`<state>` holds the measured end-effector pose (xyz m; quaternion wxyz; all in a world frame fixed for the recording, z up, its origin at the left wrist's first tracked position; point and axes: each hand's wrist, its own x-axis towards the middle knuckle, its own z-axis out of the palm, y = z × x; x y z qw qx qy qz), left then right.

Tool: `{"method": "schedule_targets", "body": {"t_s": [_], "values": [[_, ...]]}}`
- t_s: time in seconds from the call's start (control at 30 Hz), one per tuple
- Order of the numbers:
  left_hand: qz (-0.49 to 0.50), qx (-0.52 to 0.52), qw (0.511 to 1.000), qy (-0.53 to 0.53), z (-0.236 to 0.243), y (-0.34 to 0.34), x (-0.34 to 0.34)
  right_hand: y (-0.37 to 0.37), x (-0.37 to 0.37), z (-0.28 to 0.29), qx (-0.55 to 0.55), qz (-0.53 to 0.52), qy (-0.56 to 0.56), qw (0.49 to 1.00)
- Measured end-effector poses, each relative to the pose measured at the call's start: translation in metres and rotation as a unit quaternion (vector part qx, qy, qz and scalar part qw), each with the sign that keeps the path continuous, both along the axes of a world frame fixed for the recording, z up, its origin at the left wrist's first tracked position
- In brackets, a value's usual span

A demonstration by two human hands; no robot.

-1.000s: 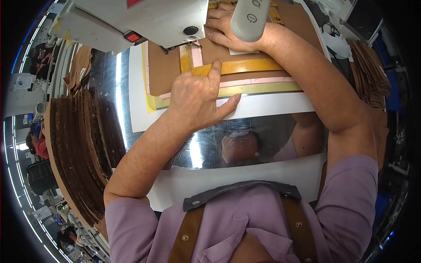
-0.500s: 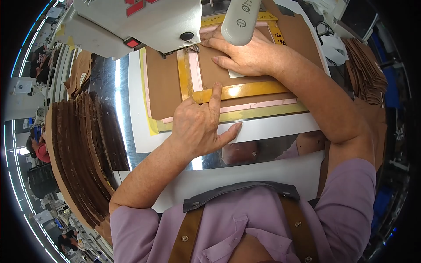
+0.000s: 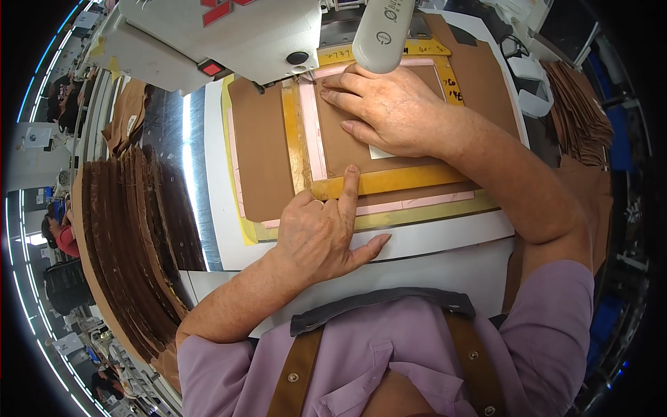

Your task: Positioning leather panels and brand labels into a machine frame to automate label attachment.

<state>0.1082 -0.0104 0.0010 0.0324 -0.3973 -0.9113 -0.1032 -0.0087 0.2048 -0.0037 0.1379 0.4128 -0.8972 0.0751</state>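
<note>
A yellow rectangular frame (image 3: 389, 181) with handwriting lies on a brown panel (image 3: 260, 139), with pink strips along its inner edge. Beneath the panel are a yellowish sheet (image 3: 417, 217) and a white sheet (image 3: 445, 240). My left hand (image 3: 316, 226) presses a stretched index finger on the frame's near left corner; its thumb points out to the right. Flat on the brown material inside the frame rests my right hand (image 3: 396, 108), fingers spread toward the needle area. A white sewing machine head (image 3: 257, 42) stands over the frame's far left part.
A pale oval device (image 3: 382, 35) hangs above the frame's far side. Stacks of brown pieces stand at left (image 3: 125, 229) and right (image 3: 580, 111). A white ring-shaped object (image 3: 533, 90) lies at the right. A shiny metal plate (image 3: 187, 174) borders the sheets.
The frame, panel and sheets have slid toward me, with both hands moving along on them. More of the frame's far edge shows, and the white sheet now covers the metal strip nearest me.
</note>
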Motion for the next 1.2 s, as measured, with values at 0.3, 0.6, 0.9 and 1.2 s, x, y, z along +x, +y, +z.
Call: {"method": "schedule_targets", "body": {"t_s": [0.3,0.6,0.9,1.2], "values": [[-0.005,0.069,0.992,0.103,0.019,0.003,-0.061,0.005,0.003,-0.009,-0.04,0.023,0.026,0.999],[0.047,0.059,0.992,0.103,-0.004,-0.005,-0.079,0.004,0.025,-0.007,-0.083,0.024,-0.033,0.996],[0.04,0.007,0.994,0.106,0.002,-0.01,-0.088,-0.002,0.015,-0.013,-0.062,0.019,-0.055,0.996],[0.039,0.005,0.995,0.091,-0.001,-0.02,-0.087,-0.01,0.013,-0.009,-0.013,0.005,-0.001,1.0]]}}
